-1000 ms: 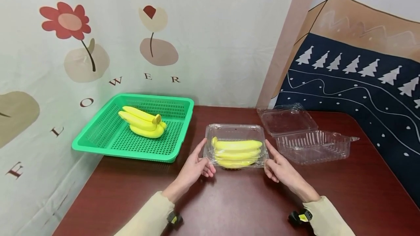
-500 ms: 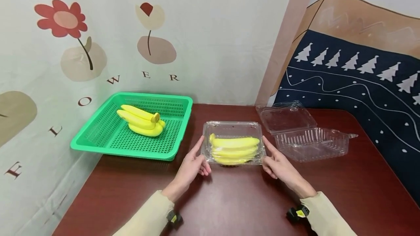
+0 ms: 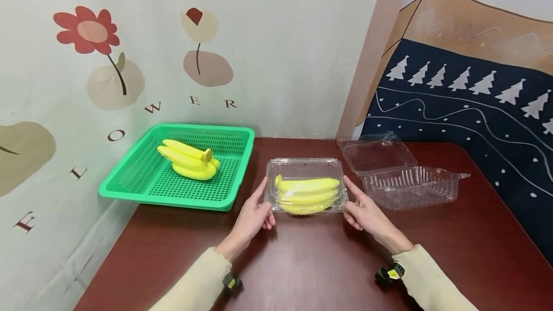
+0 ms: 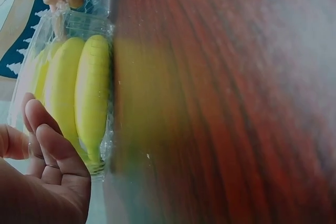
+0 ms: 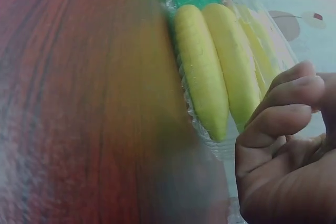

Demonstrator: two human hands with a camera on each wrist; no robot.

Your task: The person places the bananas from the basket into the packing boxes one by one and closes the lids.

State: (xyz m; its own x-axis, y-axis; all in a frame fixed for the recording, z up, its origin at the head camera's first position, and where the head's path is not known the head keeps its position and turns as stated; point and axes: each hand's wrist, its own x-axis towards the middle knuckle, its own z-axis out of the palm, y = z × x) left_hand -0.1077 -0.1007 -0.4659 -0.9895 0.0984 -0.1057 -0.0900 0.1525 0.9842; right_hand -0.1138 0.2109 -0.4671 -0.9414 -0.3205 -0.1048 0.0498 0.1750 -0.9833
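A clear plastic clamshell box [image 3: 306, 167] with a bunch of yellow bananas [image 3: 307, 193] inside stands on the brown table, its lid down. At its left side, my left hand [image 3: 252, 217] holds the rim, index finger stretched along the edge and thumb at the front corner. On the opposite side my right hand [image 3: 365, 212] grips the box in the same way, its other fingers curled below. Both wrist views show the bananas [image 4: 65, 85] through the clear wall, beside the curled fingers of each hand.
To the left, a green plastic basket [image 3: 129, 181] contains another bunch of bananas [image 3: 190, 160]. A second clear clamshell box [image 3: 410, 188] sits to the right with its lid swung back. Printed cloth [image 3: 285, 61] hangs behind the table [image 3: 302, 263].
The view shifts slightly. Both hands stay at the sides of the box, and the box and bananas keep about the same place on the table.
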